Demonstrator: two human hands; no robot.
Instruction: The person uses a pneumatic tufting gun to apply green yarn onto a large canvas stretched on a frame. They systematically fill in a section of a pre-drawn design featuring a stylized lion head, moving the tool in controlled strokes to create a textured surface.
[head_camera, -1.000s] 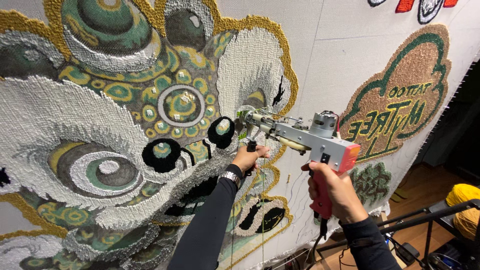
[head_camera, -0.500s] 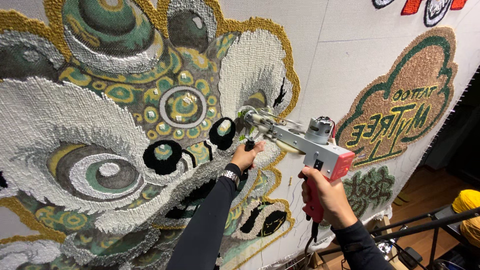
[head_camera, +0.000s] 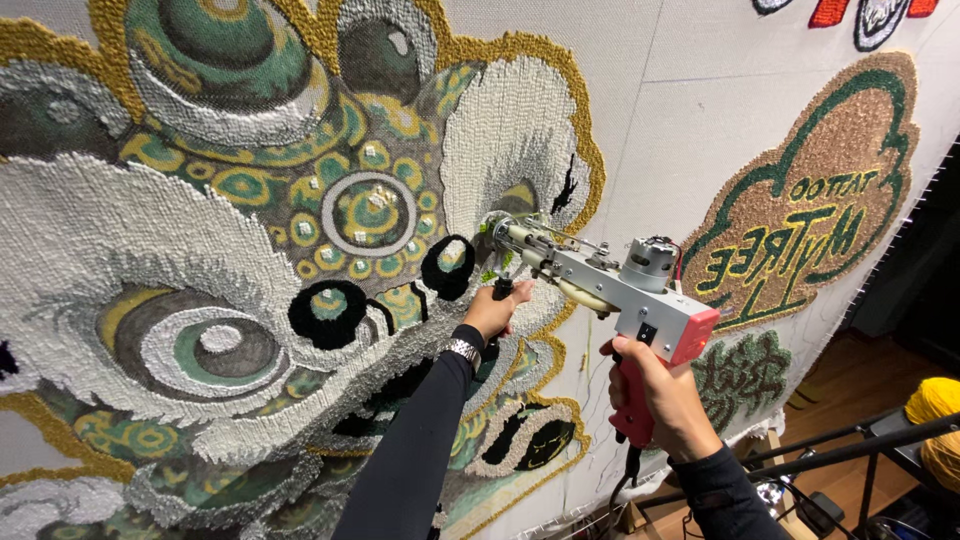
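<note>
1. Right hand (head_camera: 665, 400) wrapped around the red pistol grip of a grey metal tufting gun with a red rear block (head_camera: 610, 290), fingers pressed together around the grip, forefinger up by the trigger area.
2. Left hand (head_camera: 495, 312) closed on the black front handle (head_camera: 503, 290) under the gun's nose, fingers curled tight around it; silver bracelet (head_camera: 463, 350) at the wrist, black sleeve (head_camera: 420, 450) below.
3. Tufting gun held level, its needle end touching the stretched white backing cloth (head_camera: 680, 130), just right of the black oval patch (head_camera: 447, 267) in the large tufted lion-face design of green, gold, white and black yarn (head_camera: 250, 230).
4. Small silver motor (head_camera: 650, 262) on top of the gun, toward the rear; black cord (head_camera: 625, 480) hanging from the base of the grip.
5. Right of the gun, on the same cloth: brown cloud-shaped tufted patch with a green and gold border and mirrored lettering (head_camera: 810, 210); below it, just right of the gun's red block, a small dark green tufted patch (head_camera: 745, 370).
6. Far right of the gun, low: ball of yellow yarn (head_camera: 935, 405) beside a black metal bar (head_camera: 850, 450), wooden floor (head_camera: 850, 390) beneath.
</note>
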